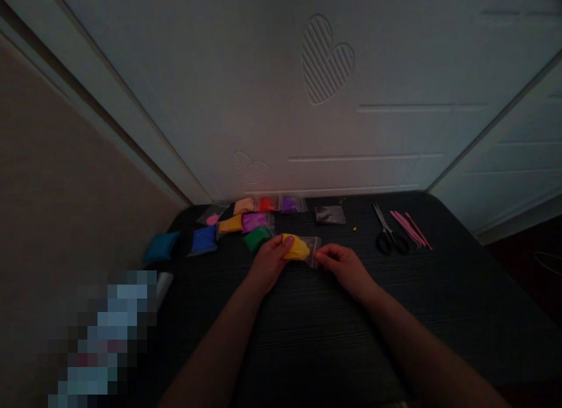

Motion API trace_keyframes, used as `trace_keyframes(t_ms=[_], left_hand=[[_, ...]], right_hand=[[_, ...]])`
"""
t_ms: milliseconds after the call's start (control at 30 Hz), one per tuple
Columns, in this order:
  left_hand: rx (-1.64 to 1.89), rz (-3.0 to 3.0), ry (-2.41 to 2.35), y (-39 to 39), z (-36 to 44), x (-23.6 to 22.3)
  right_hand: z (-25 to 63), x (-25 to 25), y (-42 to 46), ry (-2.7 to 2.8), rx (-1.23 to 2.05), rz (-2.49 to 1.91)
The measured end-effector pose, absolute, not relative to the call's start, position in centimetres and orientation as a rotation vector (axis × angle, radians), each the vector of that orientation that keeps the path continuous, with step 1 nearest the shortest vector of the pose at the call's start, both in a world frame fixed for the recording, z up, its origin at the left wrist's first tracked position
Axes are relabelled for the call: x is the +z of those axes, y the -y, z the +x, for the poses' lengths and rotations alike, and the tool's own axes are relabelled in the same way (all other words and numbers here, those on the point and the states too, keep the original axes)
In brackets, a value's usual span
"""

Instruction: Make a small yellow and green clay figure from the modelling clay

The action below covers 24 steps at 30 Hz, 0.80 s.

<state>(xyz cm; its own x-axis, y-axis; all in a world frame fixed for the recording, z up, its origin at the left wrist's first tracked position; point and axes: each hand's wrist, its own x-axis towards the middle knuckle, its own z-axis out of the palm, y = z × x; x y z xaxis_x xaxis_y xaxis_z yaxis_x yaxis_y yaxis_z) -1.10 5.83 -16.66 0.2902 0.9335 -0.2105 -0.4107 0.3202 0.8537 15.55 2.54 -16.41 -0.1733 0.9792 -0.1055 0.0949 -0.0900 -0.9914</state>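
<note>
A small clear zip bag of yellow modelling clay (296, 248) is held between my hands above the dark table. My left hand (273, 257) grips its filled end, thumb on top. At the bag's clear zip edge, my right hand (336, 259) pinches with thumb and finger. Just behind my left hand lies a green bag (257, 238). Around it are a magenta bag (254, 222), an orange-yellow bag (230, 224) and a blue bag (204, 239). A tiny yellow bit (355, 229) rests on the table beyond my right hand.
Black-handled scissors (386, 232) and pink sticklike tools (408, 228) lie at the right. Along the back are peach (244, 206), red (267, 205), purple (290, 205) and dark (330, 215) bags. A teal bag (161, 246) sits at the left edge. A white panel (263, 74) rises behind the table (316, 338).
</note>
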Motion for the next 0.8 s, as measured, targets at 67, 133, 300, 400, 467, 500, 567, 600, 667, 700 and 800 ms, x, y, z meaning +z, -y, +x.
trace_keyframes(t_ms=[67, 133, 300, 400, 467, 500, 567, 600, 667, 700, 800], left_hand=[[1.020, 0.802, -0.840, -5.8, -1.1, -16.7], [1.013, 0.821, -0.852, -5.9, -1.0, -16.8], [1.113, 1.019, -1.000, -5.8, -0.7, -17.0], [1.322, 1.348, -1.333, -5.4, -0.7, -16.6], [1.376, 1.572, -1.496, -4.9, -0.7, -16.3], [1.343, 1.670, -1.512, -4.7, -0.7, -16.1], [1.221, 1.775, -1.427, -4.3, -0.5, -16.0], [1.158, 1.782, -1.360, -4.1, -0.4, -16.0], [1.084, 1.744, -1.251, -3.8, 0.0, -16.1], [1.070, 1.721, -1.225, -3.7, 0.1, -16.2], [1.050, 1.679, -1.207, -3.6, 0.3, -16.4]], right_hand=[[15.5, -16.4, -2.5, 1.357, 1.372, -1.254], [15.5, -16.4, -2.5, 1.346, 1.370, -1.266], [15.4, -16.6, -2.5, 1.383, 1.194, -1.363], [15.4, -16.5, -2.4, 1.475, 0.969, -1.440], [15.4, -16.4, -2.2, 1.557, 0.820, -1.446], [15.4, -16.3, -2.2, 1.600, 0.751, -1.429], [15.4, -16.3, -2.1, 1.674, 0.648, -1.379], [15.3, -16.3, -2.0, 1.706, 0.620, -1.358], [15.1, -16.3, -1.9, 1.762, 0.588, -1.342], [15.0, -16.3, -1.8, 1.789, 0.580, -1.340], [14.8, -16.3, -1.6, 1.854, 0.570, -1.336]])
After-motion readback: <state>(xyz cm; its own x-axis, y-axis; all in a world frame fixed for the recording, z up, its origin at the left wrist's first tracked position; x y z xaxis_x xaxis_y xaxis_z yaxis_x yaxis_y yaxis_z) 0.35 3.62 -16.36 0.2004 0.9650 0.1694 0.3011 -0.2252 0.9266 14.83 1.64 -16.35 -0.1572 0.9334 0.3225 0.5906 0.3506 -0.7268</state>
